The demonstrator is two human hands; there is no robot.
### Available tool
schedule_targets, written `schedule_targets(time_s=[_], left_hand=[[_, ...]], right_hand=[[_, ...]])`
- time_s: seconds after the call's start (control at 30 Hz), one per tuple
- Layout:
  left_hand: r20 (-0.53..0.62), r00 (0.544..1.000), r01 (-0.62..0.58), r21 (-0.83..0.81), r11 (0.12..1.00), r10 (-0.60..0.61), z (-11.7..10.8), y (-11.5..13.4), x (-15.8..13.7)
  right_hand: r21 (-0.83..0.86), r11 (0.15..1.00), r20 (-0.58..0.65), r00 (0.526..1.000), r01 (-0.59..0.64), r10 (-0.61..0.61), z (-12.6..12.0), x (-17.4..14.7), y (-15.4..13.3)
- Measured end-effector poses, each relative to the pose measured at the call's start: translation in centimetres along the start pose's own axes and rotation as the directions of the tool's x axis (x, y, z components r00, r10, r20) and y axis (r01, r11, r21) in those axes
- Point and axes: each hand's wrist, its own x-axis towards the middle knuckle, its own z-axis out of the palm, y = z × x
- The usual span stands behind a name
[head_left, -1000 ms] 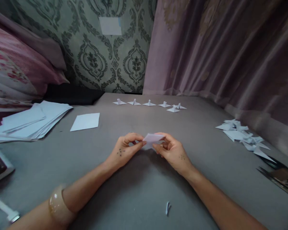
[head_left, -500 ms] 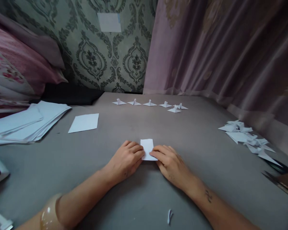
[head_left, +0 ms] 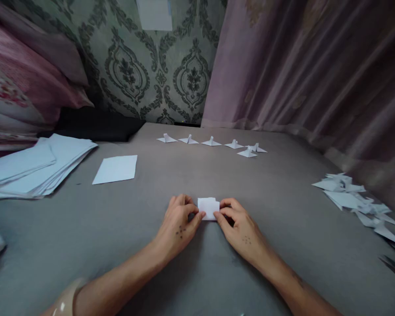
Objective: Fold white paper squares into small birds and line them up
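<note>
Near the middle of the tabletop [head_left: 164, 175], a small folded white paper [head_left: 208, 208] sits between two hands. Left hand [head_left: 179, 224]: thumb on the near face, fingers pinching the left end. Right hand [head_left: 245, 228]: thumb and fingers gripping the right end likewise. The opposed grip probably keeps the layers under control; the upper edge shows a step, so they appear not quite flush. Whether the paper touches the surface, cannot tell. Beyond lie six paper figures [head_left: 211, 142], five roughly in a row, apparently set back to leave working room. A single sheet [head_left: 115, 170] lies flat at left near a paper stack [head_left: 74, 151], presumably for easy reach.
</note>
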Motion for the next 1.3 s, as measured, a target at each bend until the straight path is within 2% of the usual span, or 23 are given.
schedule_targets(time_s=[0.27, 0.43, 0.93, 1.3], left_hand=[[-0.009, 0.994, 0.112, -0.053, 0.992, -0.113, 0.51, -0.02, 0.38], [-0.02, 0.996, 0.089, -0.012, 0.996, -0.089, 0.78, -0.25, 0.46], [-0.027, 0.992, 0.127, 0.003, 0.992, -0.127, 0.86, -0.43, 0.84], [-0.02, 0.996, 0.087, 0.021, 0.996, -0.087, 0.93, -0.79, 0.8]], right_hand=[[-0.036, 0.992, -0.014, 0.993, -0.121, 0.121, 0.52, 0.59, -0.19], [-0.058, 0.987, -0.037, 0.988, -0.152, 0.15, 0.72, 0.6, -0.01], [-0.086, 0.989, -0.073, 0.991, -0.118, 0.112, 0.92, 0.78, 0.26], [-0.086, 0.987, -0.078, 0.989, -0.136, 0.129, 0.86, 0.85, 0.01]])
